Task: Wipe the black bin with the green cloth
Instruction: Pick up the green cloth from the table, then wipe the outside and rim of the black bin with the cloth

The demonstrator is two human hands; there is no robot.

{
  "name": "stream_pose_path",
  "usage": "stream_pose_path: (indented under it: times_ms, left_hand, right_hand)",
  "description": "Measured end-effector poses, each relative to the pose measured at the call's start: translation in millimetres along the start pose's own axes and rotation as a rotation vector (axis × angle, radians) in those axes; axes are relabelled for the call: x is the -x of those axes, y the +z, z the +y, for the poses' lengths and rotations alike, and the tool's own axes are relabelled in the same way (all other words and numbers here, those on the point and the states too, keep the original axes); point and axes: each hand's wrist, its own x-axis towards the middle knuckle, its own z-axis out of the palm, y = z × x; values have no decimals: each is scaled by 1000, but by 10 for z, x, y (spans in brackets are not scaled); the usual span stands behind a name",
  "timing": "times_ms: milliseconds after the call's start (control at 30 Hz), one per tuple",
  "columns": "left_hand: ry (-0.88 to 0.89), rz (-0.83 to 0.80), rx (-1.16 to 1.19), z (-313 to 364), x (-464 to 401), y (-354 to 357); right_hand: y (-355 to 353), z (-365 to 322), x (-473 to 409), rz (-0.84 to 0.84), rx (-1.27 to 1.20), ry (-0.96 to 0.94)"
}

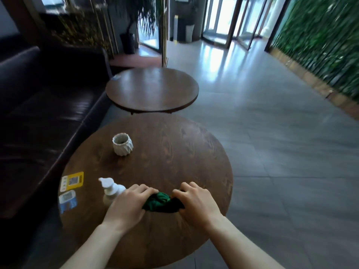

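A bunched green cloth lies on the near round wooden table. My left hand grips its left end with curled fingers. My right hand grips its right end the same way. Both hands sit close together over the table's near half. No black bin shows on this table; a dark bin-like container stands far back by the plant, too blurred to identify surely.
A white pump bottle stands just left of my left hand. A white ribbed cup sits farther back. Yellow and blue cards lie at the table's left edge. A dark sofa runs along the left; a second round table stands beyond.
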Motion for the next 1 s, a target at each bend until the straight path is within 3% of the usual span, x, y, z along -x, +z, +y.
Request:
stream_pose_path:
  times_ms: [333, 500, 1000]
  left_hand:
    - [101, 235, -62, 204, 1208, -1963]
    - [146, 313, -72, 353, 1610, -2624]
    - [143, 413, -115, 824, 2315, -3448]
  right_hand:
    - [-1754, -1550, 875, 211, 102, 66]
    - [-2333, -2031, 1180, 283, 131, 78]
    - [-3065, -2398, 1753, 425, 151, 26]
